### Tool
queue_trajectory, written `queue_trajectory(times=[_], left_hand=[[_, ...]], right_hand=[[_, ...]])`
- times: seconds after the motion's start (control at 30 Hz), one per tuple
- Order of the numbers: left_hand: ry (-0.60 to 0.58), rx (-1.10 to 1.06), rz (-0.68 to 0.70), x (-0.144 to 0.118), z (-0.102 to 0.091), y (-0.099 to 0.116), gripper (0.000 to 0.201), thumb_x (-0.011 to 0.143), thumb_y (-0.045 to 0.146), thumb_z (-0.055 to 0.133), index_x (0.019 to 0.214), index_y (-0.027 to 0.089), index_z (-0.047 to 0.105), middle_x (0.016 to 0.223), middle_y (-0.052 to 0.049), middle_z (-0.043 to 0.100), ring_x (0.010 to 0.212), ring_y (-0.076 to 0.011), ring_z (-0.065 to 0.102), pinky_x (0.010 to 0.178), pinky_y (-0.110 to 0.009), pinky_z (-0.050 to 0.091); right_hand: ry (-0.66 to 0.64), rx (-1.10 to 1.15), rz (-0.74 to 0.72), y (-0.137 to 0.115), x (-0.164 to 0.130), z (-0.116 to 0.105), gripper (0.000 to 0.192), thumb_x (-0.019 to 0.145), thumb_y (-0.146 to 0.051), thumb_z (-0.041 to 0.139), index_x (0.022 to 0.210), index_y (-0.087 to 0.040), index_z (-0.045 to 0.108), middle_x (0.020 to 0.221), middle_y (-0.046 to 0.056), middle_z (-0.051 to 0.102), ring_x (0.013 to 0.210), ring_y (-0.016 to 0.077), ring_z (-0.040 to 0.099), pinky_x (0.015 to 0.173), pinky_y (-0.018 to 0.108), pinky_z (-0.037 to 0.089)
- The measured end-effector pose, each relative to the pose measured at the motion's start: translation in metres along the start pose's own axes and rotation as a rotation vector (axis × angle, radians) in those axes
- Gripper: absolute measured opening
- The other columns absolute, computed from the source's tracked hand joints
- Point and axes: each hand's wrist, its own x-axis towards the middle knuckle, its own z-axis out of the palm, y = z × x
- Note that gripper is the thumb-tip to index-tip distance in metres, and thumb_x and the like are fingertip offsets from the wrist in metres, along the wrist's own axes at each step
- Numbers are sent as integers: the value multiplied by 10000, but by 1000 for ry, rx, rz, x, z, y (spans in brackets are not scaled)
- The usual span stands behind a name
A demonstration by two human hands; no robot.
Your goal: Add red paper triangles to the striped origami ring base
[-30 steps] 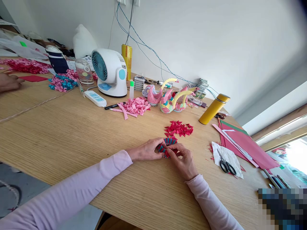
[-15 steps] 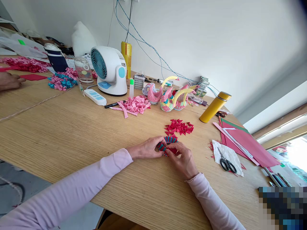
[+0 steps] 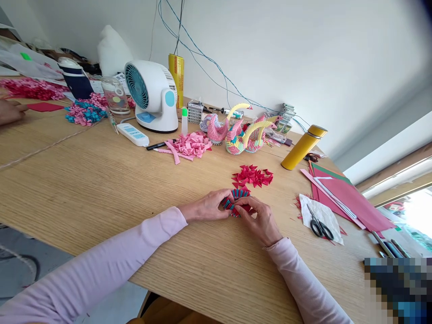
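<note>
A small ring of folded paper pieces [image 3: 240, 193], red and blue-green, rests on the wooden table between my hands. My left hand [image 3: 212, 205] grips its left side, thumb in front and fingers behind. On the near right side, my right hand [image 3: 258, 218] pinches at the ring with thumb and forefinger; red paper shows beneath its fingers, partly hidden. Just beyond the ring lies a loose pile of red folded paper triangles [image 3: 253, 176].
Behind are a pink paper pile [image 3: 192, 145], folded-paper swans [image 3: 236, 137], a white fan [image 3: 153, 96] and a yellow flask [image 3: 303, 147]. To the right lie scissors [image 3: 319, 225] and red paper sheets [image 3: 354, 198]. Another person's hand [image 3: 11, 111] is at far left.
The view has shifted slightly. My right hand's fingers have moved a little at the ring's near side, while my left hand keeps its hold.
</note>
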Motion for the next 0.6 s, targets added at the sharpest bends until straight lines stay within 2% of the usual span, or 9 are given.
queue_trajectory(times=[0.6], left_hand=[[16, -22, 20, 0, 0, 1, 240, 729, 139, 592, 957, 193, 539, 942, -12, 626, 849, -162, 588, 763, -267, 449]], right_hand=[[-32, 24, -55, 6, 0, 0, 181, 881, -312, 529, 879, -200, 670, 887, 73, 682, 711, 168, 619, 610, 282, 510]])
